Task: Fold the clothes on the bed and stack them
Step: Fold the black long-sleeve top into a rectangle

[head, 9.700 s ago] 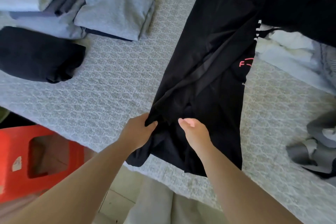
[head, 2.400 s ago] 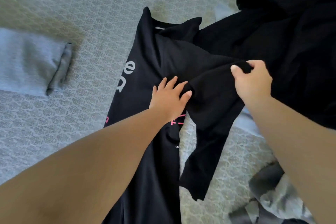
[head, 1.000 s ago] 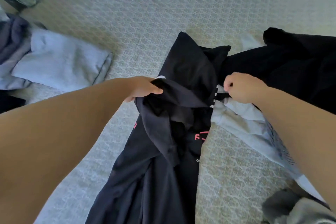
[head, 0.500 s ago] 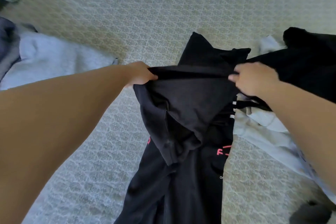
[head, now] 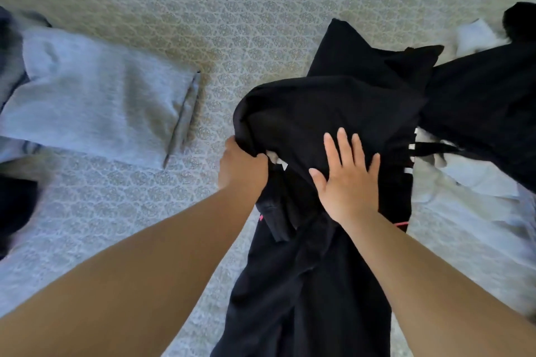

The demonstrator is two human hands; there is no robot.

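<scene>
A long black garment [head: 327,113] with pink and white print lies lengthwise on the patterned bedspread [head: 203,9], its upper part folded back toward me. My left hand [head: 240,166] grips the left edge of that folded layer. My right hand [head: 346,180] lies flat, fingers spread, pressing the folded layer down. A folded grey garment [head: 98,95] lies at the left.
More unfolded clothes lie at the right: a black piece [head: 487,95] and a white one [head: 475,180] beneath it. A dark folded item [head: 14,206] sits at the left edge, below the grey garment.
Both hands have brought the held top edge of the black garment down toward me. My right hand has let go and now presses flat on the fold; my left hand still grips.
</scene>
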